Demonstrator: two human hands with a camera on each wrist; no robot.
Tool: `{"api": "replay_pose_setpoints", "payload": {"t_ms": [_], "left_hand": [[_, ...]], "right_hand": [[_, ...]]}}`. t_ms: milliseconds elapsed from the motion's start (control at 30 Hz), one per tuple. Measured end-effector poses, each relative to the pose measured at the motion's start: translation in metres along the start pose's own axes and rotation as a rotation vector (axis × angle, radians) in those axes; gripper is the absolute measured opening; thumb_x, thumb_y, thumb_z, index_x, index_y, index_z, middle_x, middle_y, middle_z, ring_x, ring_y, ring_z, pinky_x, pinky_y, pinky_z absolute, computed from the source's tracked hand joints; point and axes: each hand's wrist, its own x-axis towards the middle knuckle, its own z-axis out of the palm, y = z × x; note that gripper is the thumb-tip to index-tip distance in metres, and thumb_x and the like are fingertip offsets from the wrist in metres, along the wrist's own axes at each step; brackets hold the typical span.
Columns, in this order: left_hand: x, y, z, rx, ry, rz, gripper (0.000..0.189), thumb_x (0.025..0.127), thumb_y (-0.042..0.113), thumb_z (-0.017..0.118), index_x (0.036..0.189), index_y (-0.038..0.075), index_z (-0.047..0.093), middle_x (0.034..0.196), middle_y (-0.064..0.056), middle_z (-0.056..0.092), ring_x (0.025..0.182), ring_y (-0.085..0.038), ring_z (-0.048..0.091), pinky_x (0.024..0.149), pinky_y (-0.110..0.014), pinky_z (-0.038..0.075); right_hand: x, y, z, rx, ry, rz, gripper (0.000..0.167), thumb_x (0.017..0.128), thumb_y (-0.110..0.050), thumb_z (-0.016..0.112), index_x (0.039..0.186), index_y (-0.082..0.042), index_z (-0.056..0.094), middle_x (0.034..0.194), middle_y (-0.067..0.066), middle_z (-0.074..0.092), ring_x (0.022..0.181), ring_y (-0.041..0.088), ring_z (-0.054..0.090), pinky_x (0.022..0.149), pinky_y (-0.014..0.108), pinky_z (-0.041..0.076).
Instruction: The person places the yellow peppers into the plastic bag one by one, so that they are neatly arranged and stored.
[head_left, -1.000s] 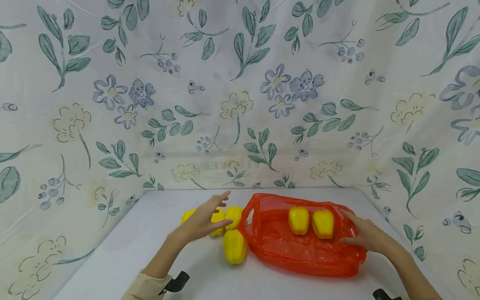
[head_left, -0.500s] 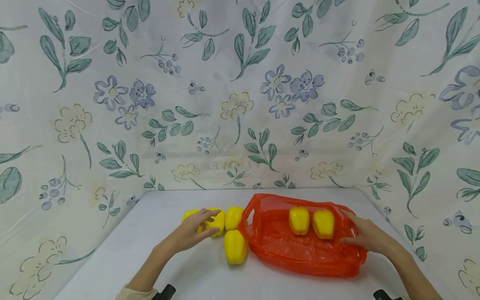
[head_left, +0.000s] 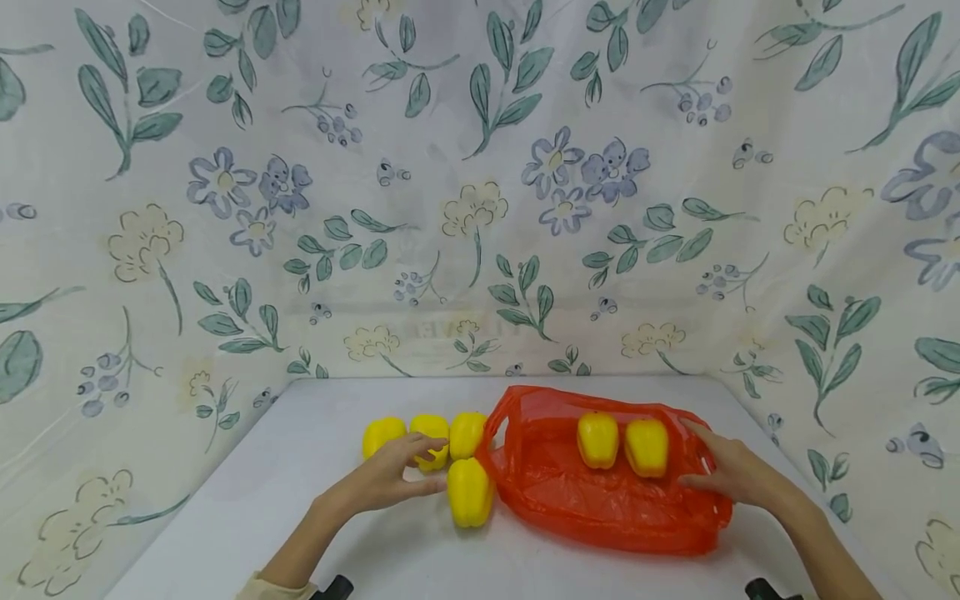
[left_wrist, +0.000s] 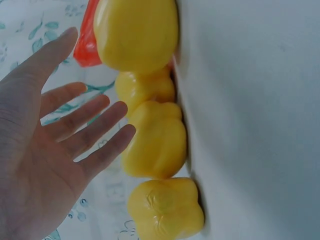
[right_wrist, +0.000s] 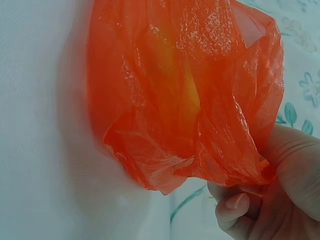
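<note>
In front, white tabletop [head_left: 420, 562] with soft grey shadows, then a red plastic bag [head_left: 600, 512], edge clamped in the right hand [head_left: 731, 471], with two yellow peppers [head_left: 597, 442] inside. To the left, a left hand [head_left: 384, 477] with fingers spread apart, just beside the front pepper [head_left: 470, 493], with a row of three peppers [head_left: 385, 435] behind. Beyond the tabletop's far edge, a slightly creased pale sheet [head_left: 427, 250] printed with green sprigs, blue and cream flowers.

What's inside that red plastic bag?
In the red bag, one yellow pepper and a second yellow pepper show side by side, toward the end the right hand holds. The bag's near side and folds cover the rest; anything beneath them can't be seen.
</note>
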Motion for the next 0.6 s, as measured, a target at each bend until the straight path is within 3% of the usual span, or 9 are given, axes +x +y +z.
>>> {"api": "replay_pose_setpoints", "payload": {"t_ms": [233, 600], "left_hand": [[0.004, 0.0, 0.007, 0.021, -0.04, 0.025, 0.069, 0.084, 0.054, 0.07, 0.14, 0.017, 0.054, 0.131, -0.003, 0.062, 0.112, -0.021, 0.063, 0.094, -0.035, 0.056], [0.004, 0.001, 0.017, 0.042, -0.063, 0.006, 0.075, 0.078, 0.057, 0.074, 0.14, 0.021, 0.053, 0.13, 0.01, 0.06, 0.115, -0.018, 0.059, 0.098, -0.038, 0.053]], "right_hand": [[-0.001, -0.001, -0.001, 0.002, 0.004, -0.03, 0.095, 0.077, -0.036, 0.082, 0.149, -0.002, 0.03, 0.127, 0.023, 0.059, 0.088, 0.019, 0.06, 0.072, 0.034, 0.061], [-0.002, 0.001, 0.0, 0.016, 0.01, -0.044, 0.094, 0.076, -0.035, 0.082, 0.149, -0.003, 0.031, 0.128, 0.023, 0.059, 0.09, 0.019, 0.062, 0.071, 0.034, 0.062]]}}
